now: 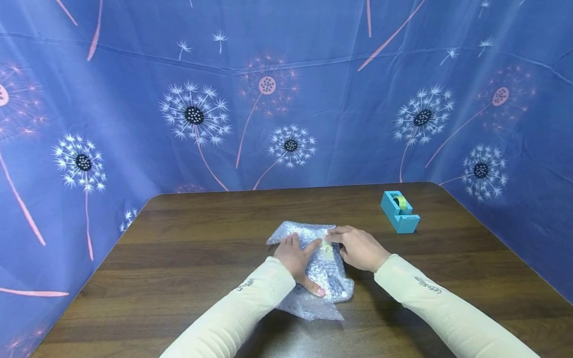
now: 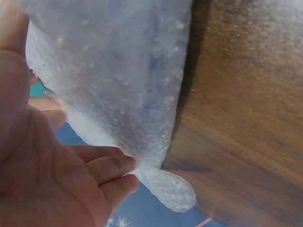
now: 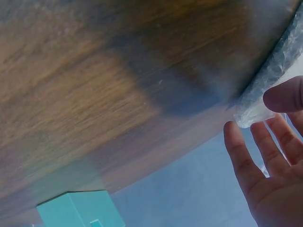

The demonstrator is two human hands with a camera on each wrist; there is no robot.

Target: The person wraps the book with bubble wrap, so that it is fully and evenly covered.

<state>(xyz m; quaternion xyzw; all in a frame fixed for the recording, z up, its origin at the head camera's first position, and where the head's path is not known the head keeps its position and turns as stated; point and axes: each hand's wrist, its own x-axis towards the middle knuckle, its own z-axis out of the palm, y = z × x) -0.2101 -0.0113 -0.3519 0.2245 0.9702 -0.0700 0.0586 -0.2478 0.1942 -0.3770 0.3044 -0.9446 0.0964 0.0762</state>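
A bundle of clear bubble wrap (image 1: 330, 276) lies on the wooden table, with a pale yellow strip of tape (image 1: 328, 251) on its top. My left hand (image 1: 295, 258) rests spread over the bundle's left side, its thumb pointing toward the near end. At the upper right, my right hand (image 1: 361, 248) touches the wrap with its fingertips, right beside the tape strip. In the left wrist view, fingertips (image 2: 124, 163) meet the edge of the wrap (image 2: 123, 71). From the right wrist, the thumb (image 3: 284, 96) overlaps the wrap's edge (image 3: 270, 78) and the fingers extend alongside. What the wrap encloses is hidden.
A turquoise tape dispenser (image 1: 400, 216) with a yellow roll (image 1: 401, 202) stands toward the back right of the brown table (image 1: 179, 263). Behind the table hangs a blue cloth (image 1: 340, 109) printed with dandelions. A loose flap of wrap (image 1: 311, 306) spreads toward the near side.
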